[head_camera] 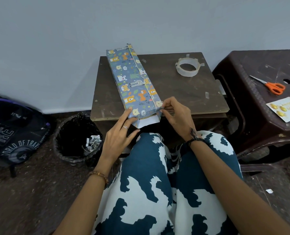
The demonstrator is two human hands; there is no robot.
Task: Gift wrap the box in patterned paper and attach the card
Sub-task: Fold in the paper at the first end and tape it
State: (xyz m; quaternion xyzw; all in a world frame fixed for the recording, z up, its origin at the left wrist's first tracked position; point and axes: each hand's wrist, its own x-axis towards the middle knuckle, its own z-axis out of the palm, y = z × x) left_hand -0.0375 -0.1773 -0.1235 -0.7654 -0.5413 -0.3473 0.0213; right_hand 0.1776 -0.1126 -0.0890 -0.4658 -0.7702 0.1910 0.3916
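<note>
Right, we start nearest: our left hand [119, 133] rests with straight fingers along the near left corner of the box [134, 82], steadying it. Our right hand [175, 114] pinches the patterned paper [124, 72] at the near right corner, fingers narrow on the fold. White flap of paper hangs open under that end, off the counter [183, 92] edge. Box lies lengthwise, body already covered, seam running down the top. Near end not closed yet; far end looks folded, can't tell if taped. Further back, tape roll [188, 67] on counter. Card [284, 109] and scissors [269, 85] sit on the stool [252, 65] to the right, well apart. Left to do, we judge: fold, tape, attach card.
</note>
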